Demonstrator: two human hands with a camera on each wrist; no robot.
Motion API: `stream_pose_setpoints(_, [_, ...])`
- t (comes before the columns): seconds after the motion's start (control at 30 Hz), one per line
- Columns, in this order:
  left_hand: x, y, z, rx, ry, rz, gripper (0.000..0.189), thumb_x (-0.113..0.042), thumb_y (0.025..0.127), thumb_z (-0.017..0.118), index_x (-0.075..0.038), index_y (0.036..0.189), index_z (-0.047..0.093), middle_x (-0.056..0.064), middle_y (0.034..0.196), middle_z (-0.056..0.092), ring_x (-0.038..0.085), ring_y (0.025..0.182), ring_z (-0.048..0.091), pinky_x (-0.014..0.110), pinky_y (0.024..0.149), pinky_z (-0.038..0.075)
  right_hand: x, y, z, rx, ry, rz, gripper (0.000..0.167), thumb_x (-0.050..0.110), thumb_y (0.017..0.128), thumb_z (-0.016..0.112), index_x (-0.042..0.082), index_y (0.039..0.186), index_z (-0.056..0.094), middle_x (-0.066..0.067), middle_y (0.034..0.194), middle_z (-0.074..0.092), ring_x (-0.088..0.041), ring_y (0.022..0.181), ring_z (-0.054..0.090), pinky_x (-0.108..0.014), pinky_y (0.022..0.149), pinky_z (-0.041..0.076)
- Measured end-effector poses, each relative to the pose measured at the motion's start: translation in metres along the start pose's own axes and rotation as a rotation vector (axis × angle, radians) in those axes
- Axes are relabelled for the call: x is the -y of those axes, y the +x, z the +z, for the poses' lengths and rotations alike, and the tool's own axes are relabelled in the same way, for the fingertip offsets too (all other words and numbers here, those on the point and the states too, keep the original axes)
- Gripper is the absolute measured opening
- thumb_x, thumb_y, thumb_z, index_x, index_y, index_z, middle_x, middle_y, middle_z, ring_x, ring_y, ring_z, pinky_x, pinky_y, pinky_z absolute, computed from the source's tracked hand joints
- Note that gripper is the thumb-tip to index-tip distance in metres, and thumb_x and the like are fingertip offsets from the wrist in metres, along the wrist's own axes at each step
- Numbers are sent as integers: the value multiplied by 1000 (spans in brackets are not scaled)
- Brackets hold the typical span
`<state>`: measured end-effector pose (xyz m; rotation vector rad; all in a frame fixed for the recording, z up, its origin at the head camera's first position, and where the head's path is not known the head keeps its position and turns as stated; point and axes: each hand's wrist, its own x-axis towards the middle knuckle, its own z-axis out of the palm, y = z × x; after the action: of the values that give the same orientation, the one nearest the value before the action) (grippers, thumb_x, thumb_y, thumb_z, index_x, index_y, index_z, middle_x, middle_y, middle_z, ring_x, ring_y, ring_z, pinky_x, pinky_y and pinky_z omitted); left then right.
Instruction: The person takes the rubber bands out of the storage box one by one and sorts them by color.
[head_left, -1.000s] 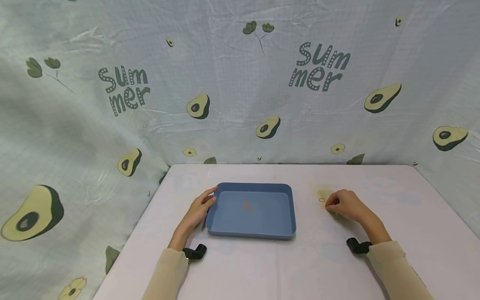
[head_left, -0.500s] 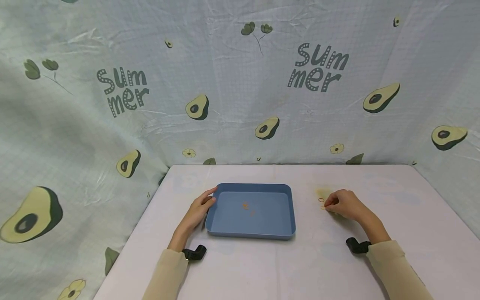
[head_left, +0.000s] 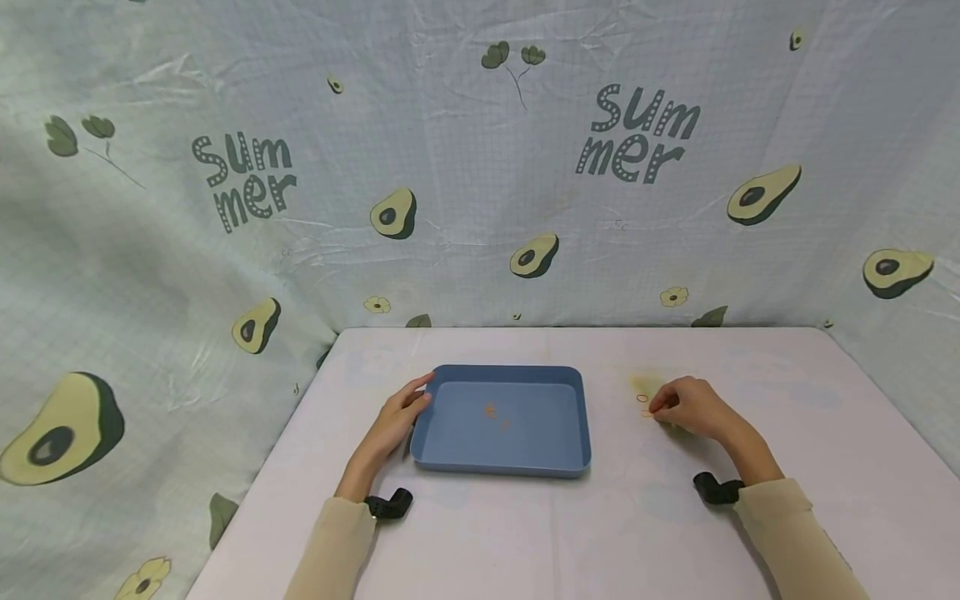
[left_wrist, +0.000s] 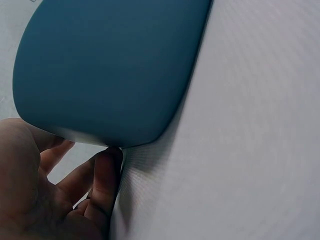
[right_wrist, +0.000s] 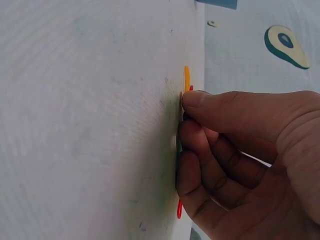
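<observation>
At a pale-covered table (head_left: 622,533) set against a hanging sheet (head_left: 465,150) printed with avocados and the word "summer," you work with both bare hands lowered to the surface. Your left hand (head_left: 392,423) rests against the left side of a shallow blue tray (head_left: 501,470), its fingers spread, one reaching toward the far left corner while others touch the outer wall near the tabletop. The tray lies flat between your hands, nearer the left. On its floor sit small orange pieces (head_left: 491,411), a little left of the middle and too tiny to make out clearly.

Well to the right of the tray, your right hand (head_left: 693,408) is down at the table, its fingers curled and the thumb tip pressed toward the index finger. An orange loop (right_wrist: 187,77) juts out from beneath those fingertips; whether you have it pinched cannot be told. A red loop (right_wrist: 179,209) shows under the other side of the same hand, and a dark ring (head_left: 641,398) lies just beyond the fingertips, beside a yellowish patch (head_left: 645,383) on the covering. You wear beige sleeves (head_left: 795,537), and a black wrist device (head_left: 717,489) is visible at each cuff.
</observation>
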<state>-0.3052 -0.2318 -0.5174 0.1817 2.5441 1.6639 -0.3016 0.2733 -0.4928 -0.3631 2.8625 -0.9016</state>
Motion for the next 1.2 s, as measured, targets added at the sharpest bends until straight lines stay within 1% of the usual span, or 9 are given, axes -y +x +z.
stream_pose_setpoints(0.2, [-1,0,0,2,10,10,48,-31,110,51,-29,158,44,15,163,42,37,151,40,59,121,34,3,-1,-4,-5,-1,-20,8,8,87,77,3,93,78,-6,88,74,-15,77,59,-30,65,49])
stream_pose_setpoints(0.37, [-2,-1,0,3,6,4,48,-31,110,51,-29,158,45,16,163,43,37,150,41,59,121,34,4,-2,-12,-22,-24,-16,9,7,89,75,2,96,78,-7,89,74,-15,78,61,-30,65,50])
stream_pose_setpoints(0.5, [-1,-1,1,4,7,1,48,-31,110,51,-29,158,44,16,163,42,37,151,40,59,122,34,5,-4,-19,-56,-28,-53,11,6,91,71,2,98,79,-7,92,76,-17,83,65,-32,71,52])
stream_pose_setpoints(0.63, [-2,-1,1,2,8,2,48,-31,110,50,-29,158,43,15,164,41,37,152,38,60,122,33,7,-7,-26,-95,-8,-88,12,11,93,73,3,100,79,-5,95,77,-16,87,67,-33,75,53])
stream_pose_setpoints(0.8, [-2,1,2,3,13,2,48,-31,110,50,-30,158,43,14,165,40,37,153,36,60,122,33,11,-13,-35,-113,7,-73,16,15,94,74,2,103,78,-5,96,78,-13,86,68,-30,72,54])
stream_pose_setpoints(0.97, [-2,1,2,0,4,-8,48,-31,110,51,-30,157,45,14,164,41,36,153,37,59,122,33,14,-18,-42,-120,53,-45,22,18,97,72,-1,108,76,-11,100,78,-22,87,72,-27,68,55])
stream_pose_setpoints(1.07, [-2,1,2,2,7,1,48,-30,110,50,-29,158,44,15,164,41,37,152,38,59,121,34,16,-20,-46,-118,87,-46,26,21,99,70,-2,111,75,-15,105,77,-28,91,73,-27,70,56])
stream_pose_setpoints(1.13, [-3,1,2,2,8,7,49,-30,111,50,-27,159,43,15,164,41,38,152,39,60,121,35,18,-21,-48,-123,96,-53,28,24,99,70,0,112,75,-15,107,77,-27,93,74,-28,72,56])
stream_pose_setpoints(1.2, [-2,0,1,4,14,13,50,-30,111,50,-26,159,42,16,164,40,39,152,38,60,121,35,20,-22,-49,-125,100,-61,28,25,100,70,1,113,76,-14,108,77,-23,94,73,-28,74,56])
